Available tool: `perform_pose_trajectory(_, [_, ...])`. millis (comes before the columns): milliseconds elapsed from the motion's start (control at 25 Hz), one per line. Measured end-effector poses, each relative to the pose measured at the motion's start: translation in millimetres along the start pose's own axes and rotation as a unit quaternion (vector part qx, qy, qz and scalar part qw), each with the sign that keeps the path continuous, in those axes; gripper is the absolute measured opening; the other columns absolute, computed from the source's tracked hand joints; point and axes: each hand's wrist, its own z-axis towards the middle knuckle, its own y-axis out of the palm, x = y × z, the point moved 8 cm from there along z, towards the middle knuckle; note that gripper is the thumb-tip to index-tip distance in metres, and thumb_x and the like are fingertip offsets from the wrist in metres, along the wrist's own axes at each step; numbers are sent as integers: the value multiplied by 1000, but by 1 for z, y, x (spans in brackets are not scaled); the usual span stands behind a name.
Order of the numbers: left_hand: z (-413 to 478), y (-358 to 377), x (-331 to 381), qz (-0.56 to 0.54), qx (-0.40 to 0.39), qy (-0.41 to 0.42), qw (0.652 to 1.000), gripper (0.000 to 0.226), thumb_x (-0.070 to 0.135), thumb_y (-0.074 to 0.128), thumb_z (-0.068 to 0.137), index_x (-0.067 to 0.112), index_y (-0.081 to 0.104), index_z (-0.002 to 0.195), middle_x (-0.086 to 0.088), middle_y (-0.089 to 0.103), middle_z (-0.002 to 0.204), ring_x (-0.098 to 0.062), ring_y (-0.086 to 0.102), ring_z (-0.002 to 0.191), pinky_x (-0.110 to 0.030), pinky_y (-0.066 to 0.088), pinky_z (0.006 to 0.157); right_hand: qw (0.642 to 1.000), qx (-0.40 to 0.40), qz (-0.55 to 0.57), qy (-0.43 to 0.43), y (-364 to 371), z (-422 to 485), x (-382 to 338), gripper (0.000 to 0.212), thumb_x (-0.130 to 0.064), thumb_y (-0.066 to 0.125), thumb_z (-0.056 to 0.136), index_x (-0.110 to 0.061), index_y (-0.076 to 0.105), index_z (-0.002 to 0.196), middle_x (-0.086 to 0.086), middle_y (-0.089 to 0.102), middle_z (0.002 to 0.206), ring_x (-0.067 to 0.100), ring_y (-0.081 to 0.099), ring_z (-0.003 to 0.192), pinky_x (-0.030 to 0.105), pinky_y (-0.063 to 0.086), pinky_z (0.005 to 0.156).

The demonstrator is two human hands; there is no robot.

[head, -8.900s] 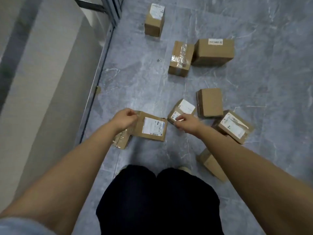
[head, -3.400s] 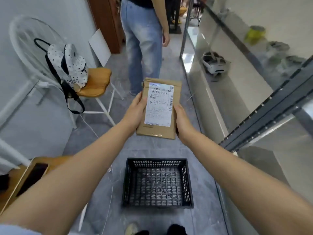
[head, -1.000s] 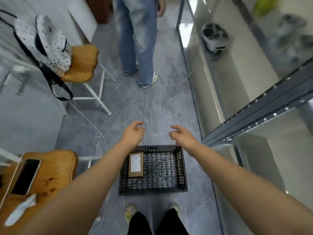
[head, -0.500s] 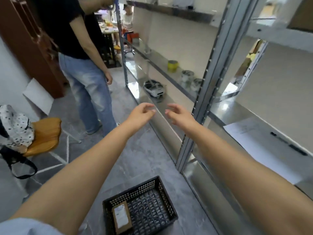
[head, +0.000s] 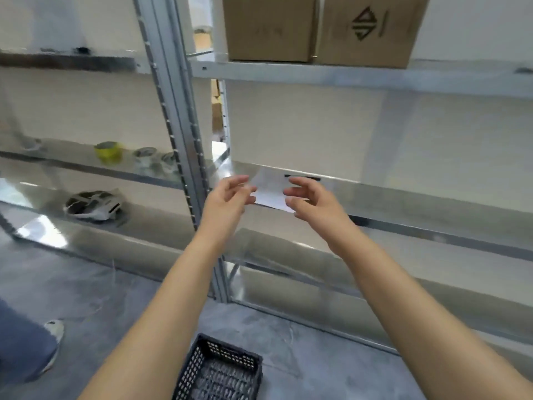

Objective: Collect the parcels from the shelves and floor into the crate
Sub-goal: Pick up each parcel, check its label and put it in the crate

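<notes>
Straight ahead, a tall galvanised steel shelving rack (head: 184, 140) fills the view behind both hands, standing on a grey marbled floor (head: 115, 298). High above the hands, on the upper shelf, sit two brown cardboard boxes side by side and touching: a plain one (head: 268, 27) above the left hand and one with a dark printed logo (head: 366, 30) above the right hand. Well below the hands, on the floor between the forearms, stands a black plastic lattice crate (head: 222, 370), only partly in view. The left hand (head: 227, 197) and the right hand (head: 311, 200) are raised near each other at the middle shelf, fingers loosely curled and holding nothing. Just behind them a white paper sheet (head: 271, 189) lies flat on that shelf; whether a finger touches it cannot be told. Left of the left hand, a white ribbed headset-like device (head: 92, 204) rests on a lower shelf, and a yellow tape roll (head: 108, 151) sits one shelf above it.
</notes>
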Motion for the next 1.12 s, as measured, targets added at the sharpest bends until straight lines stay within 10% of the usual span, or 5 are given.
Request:
perform_pose_trajectory(520, [-151, 409, 46, -54, -380, 59, 922, 17, 9, 48, 97, 13, 55, 112, 1, 64, 97, -6, 60, 80, -7, 47, 65, 912, 407, -22, 53, -367, -293, 56, 37, -3, 55, 91, -16, 49, 126, 1, 61, 107, -4, 60, 81, 9, 48, 74])
perform_pose_trajectory(960, [-327, 661, -3, -64, -562, -25, 824, 15, 13, 50, 96, 25, 59, 101, 5, 67, 99, -14, 65, 88, -26, 47, 79, 795, 595, 15, 120, -533, -494, 134, 40, -6, 56, 91, -14, 49, 129, 4, 62, 112, 0, 59, 87, 9, 50, 73])
perform_pose_trajectory(1120, [-341, 720, -27, -46, -597, -45, 799, 13, 13, 52, 96, 22, 58, 103, 6, 67, 98, -10, 64, 85, -22, 46, 78, 756, 633, 16, 163, -572, -514, 164, 34, -14, 56, 92, -26, 50, 123, -3, 62, 115, 8, 59, 100, 39, 52, 88])
